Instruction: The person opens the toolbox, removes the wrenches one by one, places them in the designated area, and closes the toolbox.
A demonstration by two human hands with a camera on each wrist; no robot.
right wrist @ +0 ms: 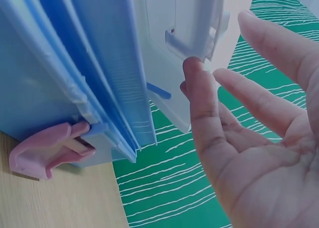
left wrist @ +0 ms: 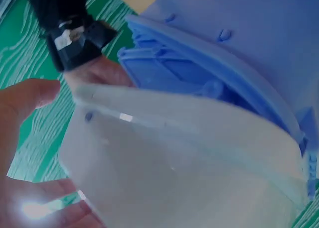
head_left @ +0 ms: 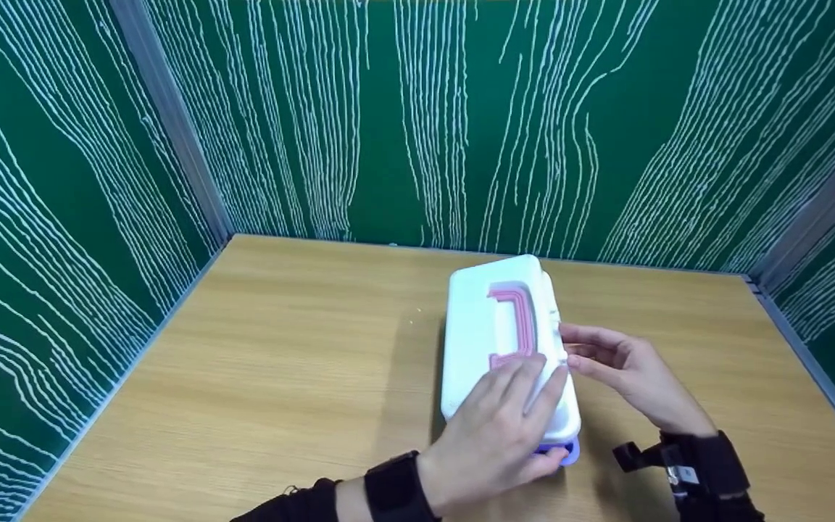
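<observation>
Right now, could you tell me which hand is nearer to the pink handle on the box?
Left. The left hand lies on the lid with fingertips at the pink handle's near end; the right hand is beside the box, at its right edge.

We see a smooth, slightly glossy white plastic storage box (head_left: 504, 348), its matt pink plastic handle (head_left: 515, 322), translucent blue plastic base (right wrist: 60, 68), a matt wood-grain laminate table (head_left: 280, 377), black fabric wrist straps (head_left: 392, 486).
</observation>
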